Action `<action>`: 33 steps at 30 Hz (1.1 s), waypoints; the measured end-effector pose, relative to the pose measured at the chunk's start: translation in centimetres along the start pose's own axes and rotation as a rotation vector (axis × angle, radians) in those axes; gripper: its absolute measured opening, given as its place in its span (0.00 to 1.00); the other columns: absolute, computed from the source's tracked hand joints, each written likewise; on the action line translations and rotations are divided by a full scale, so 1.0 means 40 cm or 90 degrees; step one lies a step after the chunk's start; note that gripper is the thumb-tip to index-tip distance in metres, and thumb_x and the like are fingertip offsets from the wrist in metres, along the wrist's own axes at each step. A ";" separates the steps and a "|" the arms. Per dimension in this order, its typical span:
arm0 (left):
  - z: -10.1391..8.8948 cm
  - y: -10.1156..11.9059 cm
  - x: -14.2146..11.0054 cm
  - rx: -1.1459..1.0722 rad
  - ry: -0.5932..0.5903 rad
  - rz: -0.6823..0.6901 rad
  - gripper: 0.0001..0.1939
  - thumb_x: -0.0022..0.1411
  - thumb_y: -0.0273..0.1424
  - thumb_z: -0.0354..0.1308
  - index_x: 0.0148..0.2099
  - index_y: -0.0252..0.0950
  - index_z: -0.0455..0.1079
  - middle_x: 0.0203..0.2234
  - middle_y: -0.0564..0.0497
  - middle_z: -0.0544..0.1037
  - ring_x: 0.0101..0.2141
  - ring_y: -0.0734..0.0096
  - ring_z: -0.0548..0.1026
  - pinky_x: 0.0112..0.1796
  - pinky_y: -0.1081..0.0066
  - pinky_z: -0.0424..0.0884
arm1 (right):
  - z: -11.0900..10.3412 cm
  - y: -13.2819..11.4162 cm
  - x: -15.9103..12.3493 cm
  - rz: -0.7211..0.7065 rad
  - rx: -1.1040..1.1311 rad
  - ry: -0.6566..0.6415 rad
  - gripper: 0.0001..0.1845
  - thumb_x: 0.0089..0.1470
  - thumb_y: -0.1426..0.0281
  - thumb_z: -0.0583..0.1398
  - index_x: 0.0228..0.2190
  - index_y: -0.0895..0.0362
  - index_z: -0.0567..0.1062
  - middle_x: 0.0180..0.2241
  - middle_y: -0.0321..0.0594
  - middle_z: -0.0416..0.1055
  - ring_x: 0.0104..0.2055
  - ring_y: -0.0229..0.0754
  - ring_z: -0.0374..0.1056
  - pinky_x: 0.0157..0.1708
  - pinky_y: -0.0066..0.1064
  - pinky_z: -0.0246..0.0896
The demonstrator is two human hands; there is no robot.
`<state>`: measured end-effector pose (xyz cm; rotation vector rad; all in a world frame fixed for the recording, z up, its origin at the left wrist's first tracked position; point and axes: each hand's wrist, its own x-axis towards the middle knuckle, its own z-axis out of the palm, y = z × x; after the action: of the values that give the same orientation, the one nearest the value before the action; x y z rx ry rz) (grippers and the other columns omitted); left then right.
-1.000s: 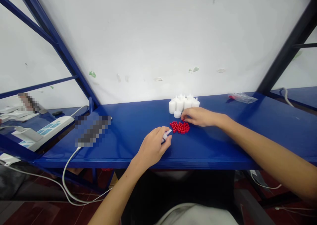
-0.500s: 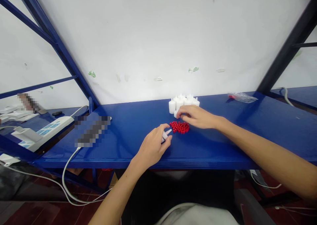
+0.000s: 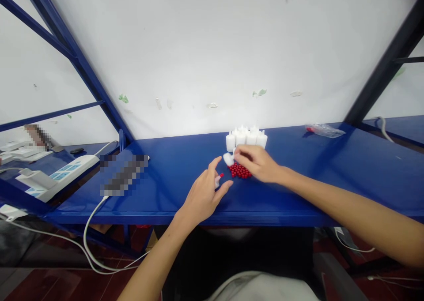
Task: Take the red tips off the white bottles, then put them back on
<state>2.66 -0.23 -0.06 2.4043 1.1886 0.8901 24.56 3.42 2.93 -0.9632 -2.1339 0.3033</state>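
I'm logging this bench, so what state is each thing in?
Left hand: thumb and forefinger spread, holding red-tipped white piece.
Red-tipped white piece: partly hidden.
Right hand: fingertips closed on white lid.
White lid: tilted, blurred.
White bottles: upright, bunched together.
Small red pieces: loosely piled.
Clear bag: lying down, something red inside.
Power strip: white adapter plugged in.

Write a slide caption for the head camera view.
Left hand cradles a red-tipped white piece; right hand pinches a blurred white item over red beads, before white bottles.
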 end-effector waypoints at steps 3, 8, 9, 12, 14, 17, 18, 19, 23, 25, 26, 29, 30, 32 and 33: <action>0.001 0.002 0.002 0.031 -0.005 0.007 0.22 0.70 0.41 0.49 0.61 0.38 0.58 0.42 0.46 0.74 0.42 0.63 0.76 0.46 0.64 0.70 | -0.024 0.039 0.023 0.092 -0.137 0.107 0.12 0.59 0.65 0.53 0.26 0.56 0.67 0.23 0.36 0.67 0.24 0.36 0.59 0.28 0.30 0.50; -0.001 0.004 0.003 0.049 -0.022 0.031 0.15 0.71 0.39 0.48 0.55 0.39 0.62 0.44 0.46 0.75 0.43 0.63 0.75 0.46 0.64 0.70 | -0.029 0.096 0.047 0.217 -0.277 0.075 0.10 0.56 0.67 0.54 0.25 0.56 0.69 0.24 0.39 0.71 0.25 0.38 0.61 0.26 0.31 0.47; -0.002 0.004 0.003 0.047 -0.023 0.033 0.15 0.71 0.39 0.48 0.56 0.39 0.62 0.45 0.47 0.75 0.43 0.63 0.75 0.46 0.64 0.70 | -0.025 0.104 0.049 0.227 -0.291 0.070 0.10 0.56 0.67 0.54 0.25 0.57 0.70 0.25 0.40 0.72 0.25 0.39 0.62 0.26 0.31 0.47; -0.004 0.006 0.002 0.044 -0.027 0.030 0.16 0.71 0.39 0.48 0.56 0.39 0.61 0.46 0.46 0.75 0.43 0.64 0.76 0.46 0.64 0.70 | -0.014 0.119 0.053 0.229 -0.305 0.055 0.11 0.58 0.64 0.54 0.29 0.56 0.73 0.27 0.41 0.74 0.28 0.41 0.65 0.26 0.31 0.47; -0.004 0.008 0.002 0.045 -0.031 0.023 0.16 0.71 0.39 0.48 0.57 0.39 0.61 0.46 0.46 0.75 0.43 0.64 0.76 0.46 0.64 0.70 | -0.012 0.126 0.054 0.226 -0.297 0.048 0.12 0.59 0.63 0.54 0.33 0.56 0.75 0.28 0.41 0.75 0.29 0.42 0.66 0.27 0.32 0.48; -0.005 0.009 0.003 0.050 -0.036 0.018 0.17 0.71 0.39 0.48 0.57 0.39 0.60 0.47 0.46 0.75 0.43 0.63 0.76 0.47 0.63 0.69 | -0.020 0.131 0.052 0.232 -0.288 0.057 0.13 0.60 0.63 0.53 0.36 0.55 0.76 0.29 0.40 0.76 0.29 0.42 0.67 0.27 0.32 0.49; -0.005 0.010 0.002 0.050 -0.037 0.018 0.17 0.71 0.39 0.48 0.58 0.39 0.60 0.47 0.47 0.75 0.44 0.64 0.76 0.47 0.63 0.69 | -0.026 0.131 0.050 0.224 -0.282 0.051 0.13 0.60 0.63 0.53 0.36 0.55 0.76 0.29 0.40 0.76 0.29 0.42 0.67 0.27 0.31 0.49; -0.005 0.010 0.002 0.050 -0.037 0.020 0.16 0.71 0.38 0.48 0.58 0.39 0.60 0.48 0.47 0.75 0.44 0.64 0.76 0.47 0.63 0.69 | -0.032 0.130 0.048 0.204 -0.272 0.031 0.13 0.60 0.64 0.54 0.34 0.56 0.76 0.28 0.39 0.75 0.29 0.41 0.66 0.28 0.31 0.50; -0.005 0.009 0.001 0.052 -0.034 0.026 0.16 0.71 0.38 0.48 0.57 0.40 0.61 0.48 0.47 0.75 0.44 0.64 0.76 0.47 0.64 0.69 | -0.059 0.126 0.034 0.086 -0.164 -0.142 0.09 0.55 0.69 0.56 0.33 0.58 0.77 0.27 0.39 0.74 0.27 0.38 0.64 0.29 0.31 0.54; -0.005 0.009 0.000 0.055 -0.030 0.029 0.16 0.71 0.38 0.48 0.57 0.40 0.61 0.48 0.47 0.75 0.44 0.64 0.76 0.47 0.64 0.69 | -0.069 0.123 0.029 0.078 -0.100 -0.202 0.10 0.53 0.71 0.56 0.35 0.58 0.77 0.28 0.38 0.74 0.26 0.37 0.63 0.28 0.30 0.54; -0.005 0.009 0.000 0.055 -0.029 0.031 0.16 0.71 0.37 0.48 0.57 0.40 0.61 0.48 0.47 0.75 0.44 0.64 0.76 0.47 0.64 0.69 | -0.074 0.122 0.028 0.081 -0.076 -0.217 0.11 0.52 0.72 0.56 0.36 0.58 0.78 0.28 0.38 0.74 0.26 0.36 0.63 0.28 0.29 0.55; -0.005 0.009 0.001 0.055 -0.030 0.034 0.16 0.71 0.38 0.48 0.57 0.40 0.61 0.48 0.47 0.75 0.44 0.64 0.76 0.47 0.64 0.69 | -0.083 0.119 0.027 0.063 -0.058 -0.233 0.12 0.50 0.73 0.56 0.31 0.58 0.79 0.30 0.39 0.75 0.27 0.36 0.64 0.28 0.29 0.56; -0.005 0.009 0.001 0.055 -0.031 0.035 0.16 0.71 0.38 0.48 0.57 0.40 0.61 0.48 0.47 0.75 0.43 0.64 0.76 0.47 0.64 0.69 | -0.085 0.118 0.028 0.053 -0.061 -0.239 0.12 0.49 0.74 0.56 0.30 0.58 0.80 0.31 0.39 0.75 0.28 0.36 0.64 0.29 0.29 0.56; -0.005 0.008 0.001 0.056 -0.032 0.035 0.16 0.71 0.38 0.48 0.57 0.40 0.61 0.48 0.47 0.75 0.43 0.64 0.76 0.47 0.64 0.69 | -0.089 0.118 0.029 0.039 -0.068 -0.256 0.12 0.49 0.74 0.56 0.29 0.58 0.81 0.32 0.40 0.76 0.28 0.36 0.64 0.30 0.29 0.57; -0.005 0.008 0.002 0.057 -0.033 0.035 0.16 0.71 0.38 0.48 0.57 0.40 0.61 0.48 0.47 0.75 0.43 0.64 0.75 0.47 0.64 0.69 | -0.089 0.118 0.029 0.036 -0.067 -0.266 0.13 0.49 0.74 0.57 0.29 0.58 0.82 0.32 0.40 0.76 0.28 0.36 0.64 0.30 0.29 0.57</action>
<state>2.77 -0.37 0.28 2.5260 1.1733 0.8015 29.22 7.19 3.70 -1.0966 -2.5235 0.4570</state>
